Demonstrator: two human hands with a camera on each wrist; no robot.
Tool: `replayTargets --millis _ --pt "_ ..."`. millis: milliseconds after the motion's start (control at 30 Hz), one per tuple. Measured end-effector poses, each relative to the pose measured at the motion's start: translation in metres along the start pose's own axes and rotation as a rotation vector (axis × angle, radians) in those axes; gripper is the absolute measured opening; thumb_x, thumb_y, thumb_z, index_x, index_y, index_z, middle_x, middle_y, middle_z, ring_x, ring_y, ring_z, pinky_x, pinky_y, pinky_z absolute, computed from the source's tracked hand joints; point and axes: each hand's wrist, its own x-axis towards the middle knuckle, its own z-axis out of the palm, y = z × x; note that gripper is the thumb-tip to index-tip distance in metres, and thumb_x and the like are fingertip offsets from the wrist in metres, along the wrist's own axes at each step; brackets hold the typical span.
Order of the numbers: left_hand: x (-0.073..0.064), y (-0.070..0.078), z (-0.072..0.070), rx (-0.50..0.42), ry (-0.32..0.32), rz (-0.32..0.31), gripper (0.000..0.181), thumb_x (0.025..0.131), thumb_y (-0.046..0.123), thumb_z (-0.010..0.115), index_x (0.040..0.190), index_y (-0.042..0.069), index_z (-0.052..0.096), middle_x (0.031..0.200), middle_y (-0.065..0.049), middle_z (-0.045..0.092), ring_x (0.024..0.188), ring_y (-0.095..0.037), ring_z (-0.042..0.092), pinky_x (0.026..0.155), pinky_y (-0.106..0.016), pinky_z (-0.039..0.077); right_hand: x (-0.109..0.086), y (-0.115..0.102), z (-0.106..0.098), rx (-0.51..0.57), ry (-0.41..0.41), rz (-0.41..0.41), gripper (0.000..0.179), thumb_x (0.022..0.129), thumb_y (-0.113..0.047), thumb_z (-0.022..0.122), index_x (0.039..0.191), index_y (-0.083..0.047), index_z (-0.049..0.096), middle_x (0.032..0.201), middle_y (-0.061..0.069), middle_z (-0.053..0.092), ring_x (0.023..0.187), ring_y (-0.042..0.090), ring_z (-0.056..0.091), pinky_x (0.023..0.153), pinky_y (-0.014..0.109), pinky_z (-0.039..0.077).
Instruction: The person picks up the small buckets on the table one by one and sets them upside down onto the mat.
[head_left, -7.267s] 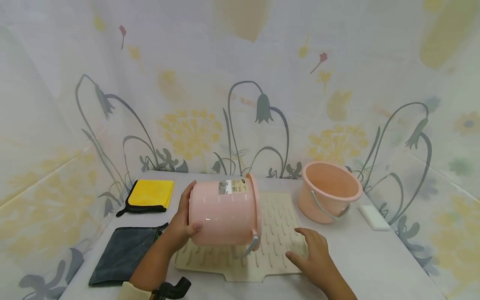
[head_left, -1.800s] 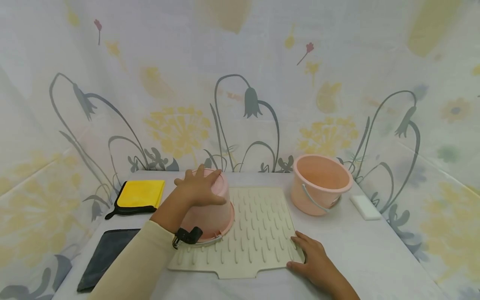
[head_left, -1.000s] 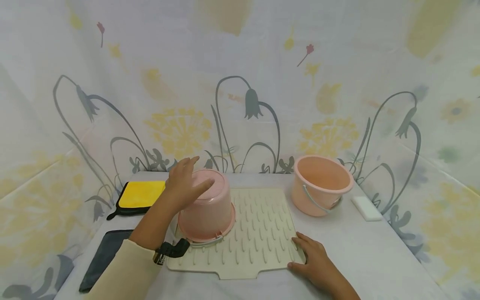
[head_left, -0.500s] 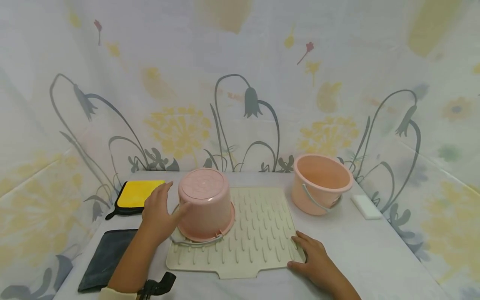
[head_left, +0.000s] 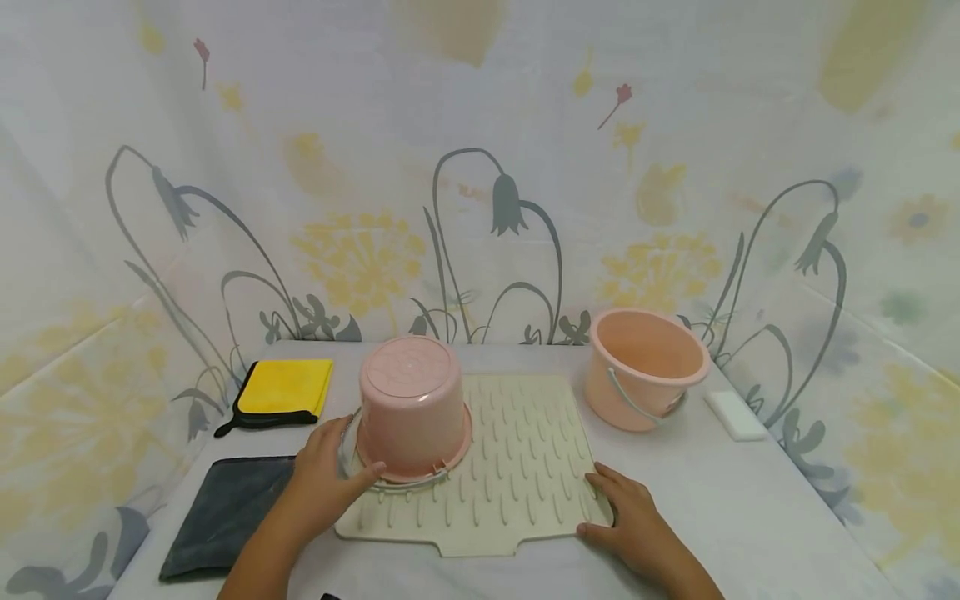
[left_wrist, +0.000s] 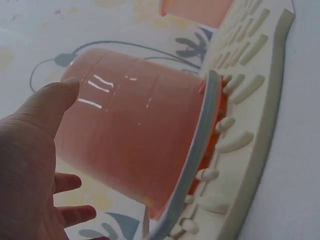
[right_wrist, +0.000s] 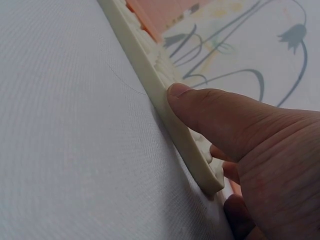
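A pink bucket (head_left: 412,408) stands upside down on the left half of a cream draining mat (head_left: 525,467) with raised ridges. Its pale grey handle (left_wrist: 195,155) lies along the rim at the front. My left hand (head_left: 324,475), fingers spread, is at the mat's left edge, beside the rim and handle; in the left wrist view its thumb overlaps the bucket's side. At the mat's front right corner, my right hand (head_left: 630,521) holds the edge. In the right wrist view the right thumb (right_wrist: 200,107) presses on the front edge, and the fingers lie around the corner, partly hidden.
A second pink bucket (head_left: 626,400) stands upright at the back right, beside a white block (head_left: 737,415). On the left lie a yellow cloth with black trim (head_left: 285,387) and a dark grey folded cloth (head_left: 225,512). A flower-printed curtain (head_left: 480,208) rises behind the table.
Earlier the left hand held the bucket sideways, then set it upside down on the mat. It has since moved off the bucket, down and left. The right hand has moved to the mat's corner.
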Motion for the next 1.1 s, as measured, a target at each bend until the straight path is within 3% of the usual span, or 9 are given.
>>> replayTargets --millis 233,467,767,1100 --pt "-0.009 -0.011 0.015 -0.026 -0.100 -0.032 0.105 0.090 0.062 0.075 0.164 0.004 0.027 0.165 -0.034 0.017 0.148 -0.064 0.022 0.107 -0.083 0.031 0.002 0.002 0.002 0.002 0.000 0.002 0.088 0.080 -0.054 0.087 0.150 -0.011 0.056 0.168 0.012 0.037 0.151 0.050 0.028 0.114 0.074 0.031" --pt "-0.013 -0.022 0.025 -0.017 -0.110 -0.048 0.105 0.086 0.059 0.080 0.160 0.001 0.034 0.163 -0.036 0.019 0.145 -0.065 0.027 0.107 -0.082 0.033 0.001 0.003 0.001 -0.013 0.004 -0.011 0.087 0.080 -0.054 0.087 0.149 -0.011 0.056 0.167 0.013 0.037 0.150 0.051 0.029 0.114 0.074 0.032" --pt "-0.011 -0.032 0.037 0.062 -0.129 -0.010 0.115 0.077 0.065 0.085 0.158 -0.002 0.039 0.165 -0.033 0.024 0.146 -0.060 0.025 0.111 -0.082 0.022 0.000 0.003 0.000 -0.010 0.006 -0.014 0.087 0.080 -0.052 0.087 0.149 -0.011 0.056 0.167 0.013 0.037 0.149 0.051 0.030 0.114 0.074 0.032" --pt "-0.008 -0.033 0.044 0.127 -0.139 -0.062 0.120 0.072 0.071 0.085 0.160 0.004 0.040 0.168 -0.023 0.026 0.140 -0.058 0.025 0.107 -0.080 0.030 0.000 0.003 0.000 -0.002 0.005 -0.020 0.086 0.081 -0.051 0.087 0.149 -0.010 0.056 0.167 0.014 0.038 0.150 0.051 0.029 0.115 0.074 0.031"
